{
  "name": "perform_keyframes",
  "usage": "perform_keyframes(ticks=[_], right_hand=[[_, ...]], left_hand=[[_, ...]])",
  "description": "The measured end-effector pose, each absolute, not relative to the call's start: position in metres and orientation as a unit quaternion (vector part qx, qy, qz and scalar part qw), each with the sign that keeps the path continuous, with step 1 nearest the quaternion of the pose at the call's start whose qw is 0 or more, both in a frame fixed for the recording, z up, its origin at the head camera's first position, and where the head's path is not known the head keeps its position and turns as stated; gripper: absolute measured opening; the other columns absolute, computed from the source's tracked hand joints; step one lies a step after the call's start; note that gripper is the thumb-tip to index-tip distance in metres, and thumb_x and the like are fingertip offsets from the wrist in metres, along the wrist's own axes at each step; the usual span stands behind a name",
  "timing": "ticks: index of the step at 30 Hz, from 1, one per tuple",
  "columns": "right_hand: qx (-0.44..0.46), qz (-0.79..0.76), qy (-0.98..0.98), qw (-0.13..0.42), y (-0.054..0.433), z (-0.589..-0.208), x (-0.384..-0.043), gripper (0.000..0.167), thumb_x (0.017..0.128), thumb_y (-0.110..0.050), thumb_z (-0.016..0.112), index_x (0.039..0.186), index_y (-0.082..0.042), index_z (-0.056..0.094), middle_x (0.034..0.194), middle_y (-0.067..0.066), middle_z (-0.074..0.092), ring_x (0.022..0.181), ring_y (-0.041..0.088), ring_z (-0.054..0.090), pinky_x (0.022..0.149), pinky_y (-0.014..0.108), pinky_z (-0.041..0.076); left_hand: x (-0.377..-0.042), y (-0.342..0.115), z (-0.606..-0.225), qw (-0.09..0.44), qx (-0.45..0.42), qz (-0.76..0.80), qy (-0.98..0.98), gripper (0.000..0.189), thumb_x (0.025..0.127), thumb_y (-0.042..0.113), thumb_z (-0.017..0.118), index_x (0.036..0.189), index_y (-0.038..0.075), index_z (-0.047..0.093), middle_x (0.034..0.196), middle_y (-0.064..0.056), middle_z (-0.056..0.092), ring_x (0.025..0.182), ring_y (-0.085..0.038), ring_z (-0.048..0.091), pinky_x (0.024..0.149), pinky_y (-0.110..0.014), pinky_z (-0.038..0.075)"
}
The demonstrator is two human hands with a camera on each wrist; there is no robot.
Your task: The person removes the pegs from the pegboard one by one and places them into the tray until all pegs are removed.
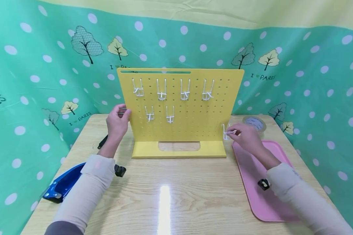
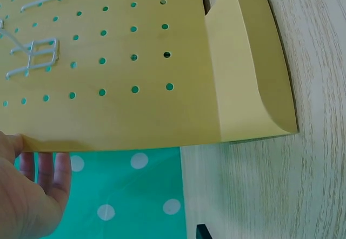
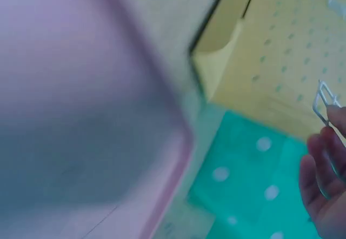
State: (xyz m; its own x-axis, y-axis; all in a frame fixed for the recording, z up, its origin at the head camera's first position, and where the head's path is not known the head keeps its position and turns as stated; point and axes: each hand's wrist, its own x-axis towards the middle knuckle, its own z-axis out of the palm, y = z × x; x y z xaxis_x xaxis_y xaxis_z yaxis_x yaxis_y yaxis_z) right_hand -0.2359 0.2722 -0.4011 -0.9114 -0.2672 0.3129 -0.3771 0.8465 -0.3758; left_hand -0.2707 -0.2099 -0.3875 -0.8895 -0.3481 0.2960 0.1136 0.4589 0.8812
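At the far left of the counter (image 1: 138, 195), a blue container (image 1: 65, 182) sits partly behind the left sleeve. Farther right, the left hand (image 1: 117, 122) grips the left edge of the yellow pegboard (image 1: 198, 130), thumb in front, fingers behind. The pegboard stands upright mid-counter, carrying white wire hooks (image 1: 185, 95), four above and two below. By its right edge, the right hand (image 1: 248, 136) pinches another hook (image 1: 224, 133) between thumb and fingers; whether that touches the board, I cannot tell. Beyond lie a tape roll (image 1: 255, 122) and a pink tray (image 1: 254, 195).
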Motion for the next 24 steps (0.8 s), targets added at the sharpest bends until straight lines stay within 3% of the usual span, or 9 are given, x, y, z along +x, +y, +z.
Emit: perform_keyframes(ticks=[4, 9, 16, 24], right_hand=[[0.150, 0.206, -0.966, 0.048, 0.295, -0.404, -0.237, 0.010, 0.093, -0.016, 0.074, 0.102, -0.011, 0.076, 0.096, 0.009, 0.073, 0.087, 0.025, 0.068, 0.075, 0.043, 0.064], [0.143, 0.207, -0.968, -0.010, 0.316, -0.411, -0.237, 0.007, 0.092, -0.015, 0.074, 0.097, -0.012, 0.078, 0.093, 0.005, 0.075, 0.086, 0.021, 0.068, 0.074, 0.038, 0.063], [0.153, 0.202, -0.967, -0.035, 0.334, -0.428, -0.242, 0.005, 0.090, -0.013, 0.074, 0.090, -0.009, 0.077, 0.084, 0.002, 0.071, 0.078, 0.015, 0.064, 0.066, 0.025, 0.058], [0.167, 0.202, -0.964, -0.050, 0.348, -0.447, -0.249, 0.005, 0.088, -0.012, 0.076, 0.085, -0.008, 0.075, 0.079, 0.000, 0.069, 0.070, 0.012, 0.059, 0.057, 0.019, 0.052]], left_hand=[[-0.269, -0.211, -0.386, 0.228, 0.070, -0.513, -0.824, 0.032, 0.102, 0.022, 0.062, 0.131, 0.007, 0.063, 0.119, -0.017, 0.071, 0.103, -0.025, 0.069, 0.076, -0.013, 0.062], [-0.269, -0.211, -0.385, 0.225, 0.071, -0.514, -0.825, 0.032, 0.102, 0.022, 0.062, 0.130, 0.007, 0.063, 0.118, -0.016, 0.071, 0.103, -0.025, 0.069, 0.075, -0.012, 0.062], [-0.269, -0.211, -0.384, 0.233, 0.071, -0.517, -0.821, 0.031, 0.101, 0.019, 0.063, 0.129, 0.006, 0.064, 0.118, -0.018, 0.071, 0.105, -0.029, 0.070, 0.072, -0.008, 0.059], [-0.271, -0.211, -0.387, 0.229, 0.071, -0.518, -0.821, 0.031, 0.101, 0.020, 0.064, 0.129, 0.007, 0.064, 0.117, -0.016, 0.072, 0.097, -0.018, 0.068, 0.072, -0.010, 0.061]])
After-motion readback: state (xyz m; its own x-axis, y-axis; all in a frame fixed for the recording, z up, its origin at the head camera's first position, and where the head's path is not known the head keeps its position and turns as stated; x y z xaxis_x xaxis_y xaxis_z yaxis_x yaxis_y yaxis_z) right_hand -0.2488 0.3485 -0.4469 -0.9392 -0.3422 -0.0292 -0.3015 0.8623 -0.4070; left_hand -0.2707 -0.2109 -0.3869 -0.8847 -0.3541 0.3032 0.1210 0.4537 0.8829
